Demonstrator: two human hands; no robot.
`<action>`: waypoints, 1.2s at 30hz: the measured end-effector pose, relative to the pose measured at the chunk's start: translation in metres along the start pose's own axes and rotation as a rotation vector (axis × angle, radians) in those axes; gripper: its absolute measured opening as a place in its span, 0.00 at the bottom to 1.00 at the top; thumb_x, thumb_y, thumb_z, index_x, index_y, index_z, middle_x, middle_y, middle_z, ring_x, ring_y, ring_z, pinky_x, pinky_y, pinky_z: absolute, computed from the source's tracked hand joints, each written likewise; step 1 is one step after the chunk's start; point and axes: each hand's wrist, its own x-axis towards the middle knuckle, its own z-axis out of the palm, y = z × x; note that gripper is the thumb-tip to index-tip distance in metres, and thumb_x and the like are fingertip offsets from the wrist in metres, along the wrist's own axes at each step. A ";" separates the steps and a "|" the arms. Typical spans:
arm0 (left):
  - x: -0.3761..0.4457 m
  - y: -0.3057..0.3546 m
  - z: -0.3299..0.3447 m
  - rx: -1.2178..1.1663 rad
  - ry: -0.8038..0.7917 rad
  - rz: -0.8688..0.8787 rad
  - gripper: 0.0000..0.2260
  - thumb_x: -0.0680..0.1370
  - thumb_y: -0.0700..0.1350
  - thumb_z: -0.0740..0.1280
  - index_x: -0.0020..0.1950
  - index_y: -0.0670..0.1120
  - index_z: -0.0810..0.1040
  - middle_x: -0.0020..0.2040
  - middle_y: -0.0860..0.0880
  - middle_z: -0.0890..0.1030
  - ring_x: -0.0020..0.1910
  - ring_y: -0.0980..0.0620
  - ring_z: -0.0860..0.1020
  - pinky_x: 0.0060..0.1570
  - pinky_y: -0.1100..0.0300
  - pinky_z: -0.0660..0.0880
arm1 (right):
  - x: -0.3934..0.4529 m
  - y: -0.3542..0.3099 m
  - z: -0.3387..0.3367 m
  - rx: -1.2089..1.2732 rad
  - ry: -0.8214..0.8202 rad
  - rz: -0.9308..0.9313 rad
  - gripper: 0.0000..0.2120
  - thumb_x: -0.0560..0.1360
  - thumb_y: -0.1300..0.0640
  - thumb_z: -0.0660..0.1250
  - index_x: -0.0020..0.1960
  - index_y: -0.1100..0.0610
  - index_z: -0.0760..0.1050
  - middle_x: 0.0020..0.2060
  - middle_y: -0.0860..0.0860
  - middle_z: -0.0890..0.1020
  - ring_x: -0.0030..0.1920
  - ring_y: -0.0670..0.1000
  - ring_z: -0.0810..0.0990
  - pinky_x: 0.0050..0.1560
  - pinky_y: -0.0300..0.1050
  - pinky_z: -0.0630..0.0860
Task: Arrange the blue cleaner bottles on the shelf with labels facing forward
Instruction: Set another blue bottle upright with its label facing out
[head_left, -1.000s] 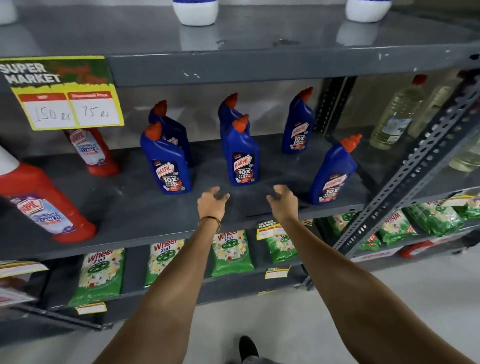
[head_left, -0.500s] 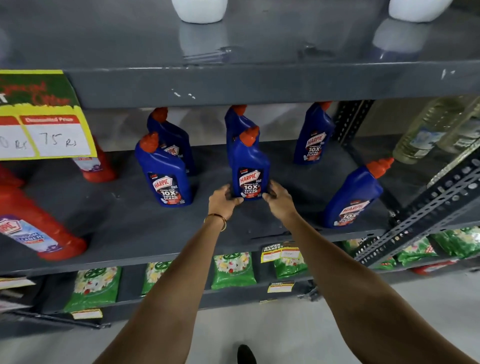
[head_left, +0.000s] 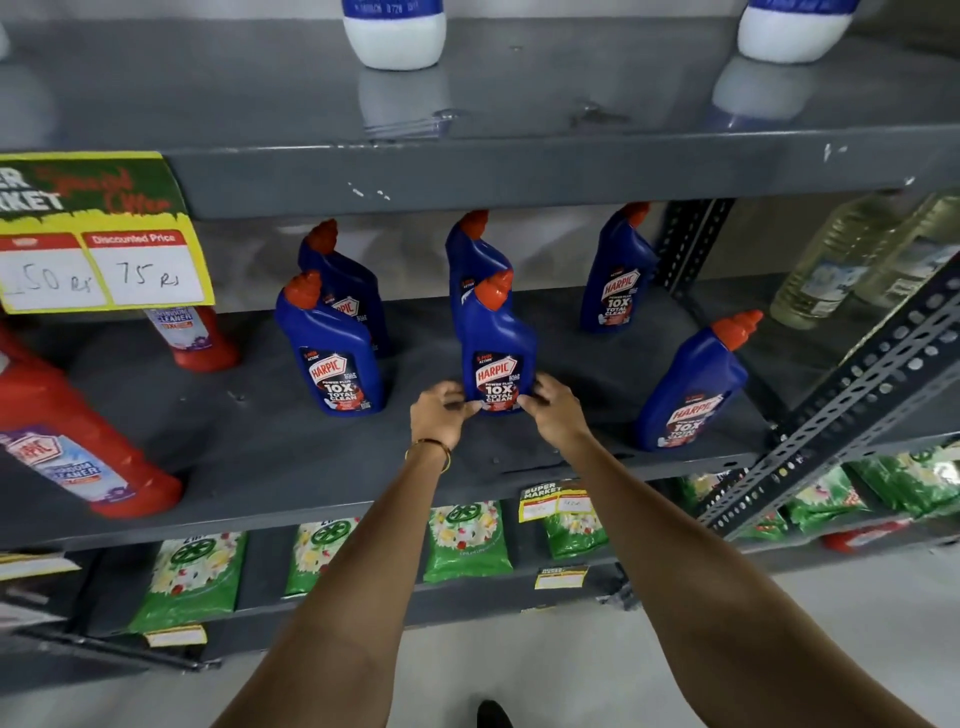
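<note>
- Your left hand (head_left: 441, 410) and right hand (head_left: 553, 410) close on the base of the centre-front blue bottle (head_left: 496, 353) from either side; fingers (head_left: 540, 387) curl round its lower edge; the grip is partly closed, thumbs toward you.
- That bottle stands upright on the middle shelf (head_left: 291, 467), label facing forward; a second blue bottle (head_left: 475, 254) stands directly behind it, almost touching.
- To the left, the front-left blue bottle (head_left: 332, 358) stands upright, label forward; the rear-left blue bottle (head_left: 345, 280) sits just behind it, partly hidden.
- To the right, the rear-right blue bottle (head_left: 618, 280) stands near the back, label forward; the front-right blue bottle (head_left: 693, 389) stands near the shelf's front edge beside the slotted upright (head_left: 852, 384) — it appears tilted to the right, label forward.
- Left end of the same shelf: two red cleaner bottles (head_left: 78, 441); a yellow price card (head_left: 98, 234) hangs from the shelf above.
- Upper shelf: two white bottles (head_left: 395, 36); lower shelf: green detergent packets (head_left: 465, 540).
- A thin bangle (head_left: 428, 447) sits on your left wrist.
</note>
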 end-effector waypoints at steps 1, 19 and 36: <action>-0.002 -0.001 0.000 0.001 0.004 -0.005 0.16 0.69 0.39 0.74 0.54 0.37 0.77 0.53 0.38 0.82 0.53 0.45 0.80 0.54 0.57 0.75 | -0.002 0.000 0.000 0.004 0.001 0.006 0.19 0.74 0.64 0.65 0.65 0.60 0.70 0.60 0.58 0.79 0.61 0.54 0.76 0.57 0.42 0.70; -0.057 -0.016 -0.015 0.095 -0.029 0.034 0.17 0.67 0.42 0.75 0.53 0.39 0.79 0.50 0.40 0.84 0.50 0.45 0.81 0.55 0.54 0.77 | -0.067 0.009 -0.003 0.005 -0.017 -0.004 0.17 0.72 0.64 0.68 0.61 0.62 0.73 0.57 0.60 0.81 0.58 0.55 0.78 0.63 0.54 0.73; -0.066 -0.018 -0.017 0.107 -0.037 0.032 0.19 0.66 0.43 0.76 0.54 0.39 0.79 0.50 0.41 0.83 0.48 0.47 0.80 0.55 0.53 0.78 | -0.076 0.008 -0.006 0.019 -0.028 0.011 0.19 0.72 0.63 0.68 0.63 0.60 0.72 0.56 0.57 0.81 0.56 0.52 0.79 0.56 0.44 0.73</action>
